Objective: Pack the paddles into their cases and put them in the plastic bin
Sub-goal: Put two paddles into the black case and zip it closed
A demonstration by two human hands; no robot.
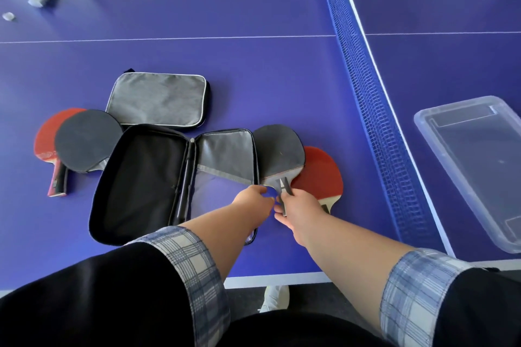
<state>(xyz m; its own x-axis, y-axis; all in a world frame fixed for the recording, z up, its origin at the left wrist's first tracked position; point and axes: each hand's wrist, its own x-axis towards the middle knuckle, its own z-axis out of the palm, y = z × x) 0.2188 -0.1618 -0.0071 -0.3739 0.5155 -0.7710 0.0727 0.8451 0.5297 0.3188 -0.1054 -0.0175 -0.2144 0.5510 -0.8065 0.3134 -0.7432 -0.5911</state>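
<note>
- Four paddles, two cases, one bin, all on the blue table-tennis table (pixel 253 8).
- Far left: red paddle (pixel 45 138) beneath a black-faced paddle (pixel 84 141), overlapping.
- Behind them: closed grey case (pixel 158 100).
- Centre: open case (pixel 146 177), unzipped and lying flat.
- Left hand (pixel 251 200): fingers pinched narrowly at the open case's flap edge.
- Right hand (pixel 298 205): closed around the handle of the dark grey paddle (pixel 279 152), which overlaps a second red paddle (pixel 318 175).
- Beyond the net (pixel 375 121): clear plastic bin (pixel 423 118), holding no case.
</note>
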